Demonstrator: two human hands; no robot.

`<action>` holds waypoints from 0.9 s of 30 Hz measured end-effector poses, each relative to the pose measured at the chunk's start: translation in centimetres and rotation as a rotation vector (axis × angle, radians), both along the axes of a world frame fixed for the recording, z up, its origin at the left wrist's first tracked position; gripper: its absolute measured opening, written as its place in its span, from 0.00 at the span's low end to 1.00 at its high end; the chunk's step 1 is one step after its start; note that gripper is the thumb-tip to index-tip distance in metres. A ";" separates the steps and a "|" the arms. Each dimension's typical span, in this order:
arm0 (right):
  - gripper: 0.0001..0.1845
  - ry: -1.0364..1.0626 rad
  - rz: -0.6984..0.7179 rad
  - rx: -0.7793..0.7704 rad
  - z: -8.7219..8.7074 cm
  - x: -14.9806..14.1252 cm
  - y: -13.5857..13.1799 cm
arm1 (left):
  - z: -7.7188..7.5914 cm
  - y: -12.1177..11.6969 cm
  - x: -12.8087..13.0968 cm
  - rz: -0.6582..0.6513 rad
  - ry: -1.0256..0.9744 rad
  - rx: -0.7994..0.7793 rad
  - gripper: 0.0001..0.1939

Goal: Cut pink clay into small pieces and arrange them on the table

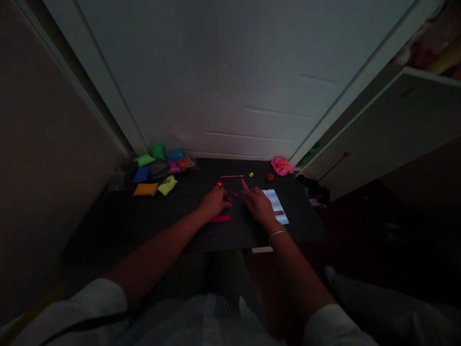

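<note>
On the dark table, my left hand curls its finger and thumb about a small piece of red clay. A slim pink modelling tool sticks out from the fingers of my right hand, which is closed on it. Between the hands lies a small red lump. Beneath my left wrist shows a flat red bar. A red flower-like piece with a pale centre sits just beyond my left fingers. The dim light blurs fine detail.
A lit phone or tablet lies beside my right hand. A thin pink stick, a small yellow-green bit, a brownish-red ball and a pink flower are farther back. Several colourful packets, including an orange one, lie left.
</note>
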State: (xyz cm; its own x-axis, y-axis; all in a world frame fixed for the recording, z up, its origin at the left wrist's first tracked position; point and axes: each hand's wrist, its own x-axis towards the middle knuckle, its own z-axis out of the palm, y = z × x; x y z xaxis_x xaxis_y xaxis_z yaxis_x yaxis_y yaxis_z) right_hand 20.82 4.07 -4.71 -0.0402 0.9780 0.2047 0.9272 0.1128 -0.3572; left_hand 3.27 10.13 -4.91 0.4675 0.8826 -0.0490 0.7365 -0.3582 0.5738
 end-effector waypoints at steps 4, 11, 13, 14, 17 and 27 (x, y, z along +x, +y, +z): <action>0.18 -0.151 0.157 -0.090 0.7 0.2 2.3 | -0.2 -0.3 0.6 -0.002 0.052 0.048 0.15; 0.13 -0.176 0.180 -0.165 0.6 -0.2 3.3 | -0.2 1.4 0.5 -0.085 0.088 0.084 0.07; 0.13 -0.161 0.136 -0.156 0.6 -0.6 3.2 | -0.1 1.8 0.5 -0.099 0.093 0.094 0.07; 0.12 -0.156 0.117 -0.153 0.7 -0.8 3.2 | 0.0 2.0 0.6 -0.104 0.095 0.098 0.07; 0.12 -0.170 0.077 -0.174 0.9 -1.3 3.2 | 0.3 2.3 0.7 -0.115 0.098 0.097 0.08; 0.12 -0.169 0.035 -0.246 0.9 -1.4 3.9 | 0.1 3.0 0.5 -0.150 0.096 0.029 0.08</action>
State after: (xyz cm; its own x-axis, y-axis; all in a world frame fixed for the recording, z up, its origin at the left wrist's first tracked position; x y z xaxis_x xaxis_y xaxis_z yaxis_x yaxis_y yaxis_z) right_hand 19.38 7.95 -3.80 -0.0879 0.9948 -0.0505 0.9730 0.0748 -0.2184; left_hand 3.73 13.15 -4.77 0.5881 0.8053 -0.0751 0.7248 -0.4835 0.4908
